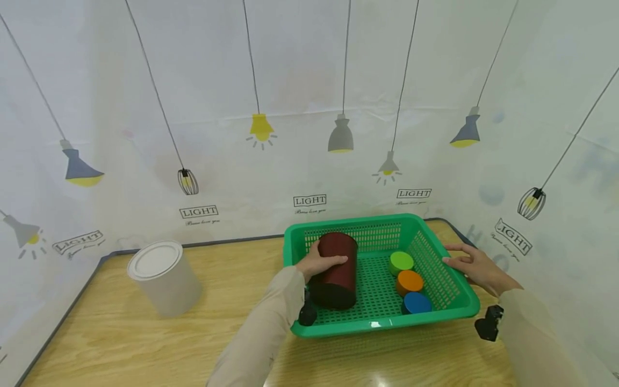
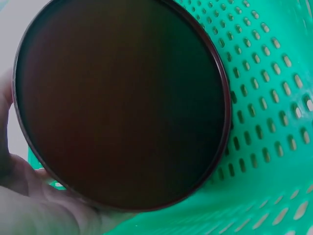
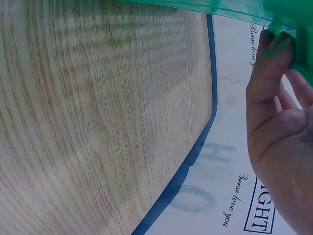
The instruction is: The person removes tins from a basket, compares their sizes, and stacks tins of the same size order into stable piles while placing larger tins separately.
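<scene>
"What might go wrong?"
"The red can (image 1: 340, 277), inside the basket (image 1: 338, 329) with the left hand's (image 1: 318, 263) fingers curled round it, could roll toward the orange disc (image 1: 409, 282) right of them if that grip slackens."
"And the right hand (image 1: 476, 270)?"
"Seemingly pinching the rim (image 1: 465, 293), fingertips partly hidden; lopsided lifting might tip everything."

Sleeves (image 1: 261, 333) are beige — wrist cameras (image 1: 490, 323), black.
</scene>
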### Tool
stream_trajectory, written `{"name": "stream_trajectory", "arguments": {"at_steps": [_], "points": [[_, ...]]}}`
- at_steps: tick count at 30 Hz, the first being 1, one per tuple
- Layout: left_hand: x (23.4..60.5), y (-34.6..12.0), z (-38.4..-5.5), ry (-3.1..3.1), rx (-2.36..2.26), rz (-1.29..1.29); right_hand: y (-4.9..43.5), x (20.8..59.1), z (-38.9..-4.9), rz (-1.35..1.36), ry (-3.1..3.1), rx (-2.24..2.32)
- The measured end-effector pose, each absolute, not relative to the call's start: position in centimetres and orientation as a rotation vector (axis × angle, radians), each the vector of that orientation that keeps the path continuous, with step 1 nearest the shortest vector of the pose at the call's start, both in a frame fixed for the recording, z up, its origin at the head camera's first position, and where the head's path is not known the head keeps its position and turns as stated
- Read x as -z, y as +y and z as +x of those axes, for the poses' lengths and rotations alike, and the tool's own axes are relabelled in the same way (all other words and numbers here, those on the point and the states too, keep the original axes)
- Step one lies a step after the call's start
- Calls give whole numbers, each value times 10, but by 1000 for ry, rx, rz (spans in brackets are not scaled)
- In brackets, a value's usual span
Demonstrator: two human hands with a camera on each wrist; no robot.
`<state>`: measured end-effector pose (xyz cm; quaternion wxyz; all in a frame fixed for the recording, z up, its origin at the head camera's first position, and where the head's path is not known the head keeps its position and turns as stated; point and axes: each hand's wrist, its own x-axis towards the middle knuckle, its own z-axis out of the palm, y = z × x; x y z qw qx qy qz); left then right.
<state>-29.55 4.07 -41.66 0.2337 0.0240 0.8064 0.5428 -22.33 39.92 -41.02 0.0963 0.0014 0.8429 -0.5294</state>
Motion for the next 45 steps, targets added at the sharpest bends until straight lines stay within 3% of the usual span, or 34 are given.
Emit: {"name": "stream_trajectory", "arguments": {"at_steps": [11, 21, 35, 45], "points": [[406, 36, -300, 2177, -1542, 17, 397, 409, -223, -5, 2514, 1537], [366, 11, -304, 2114, -1622, 148, 398, 406, -226, 1, 2507, 1534], [326, -31, -276, 1984, -1776, 223, 394, 401, -227, -20, 2522, 1500], [320, -50, -252, 1866, -2017, 217, 394, 406, -223, 26, 2497, 1527]]}}
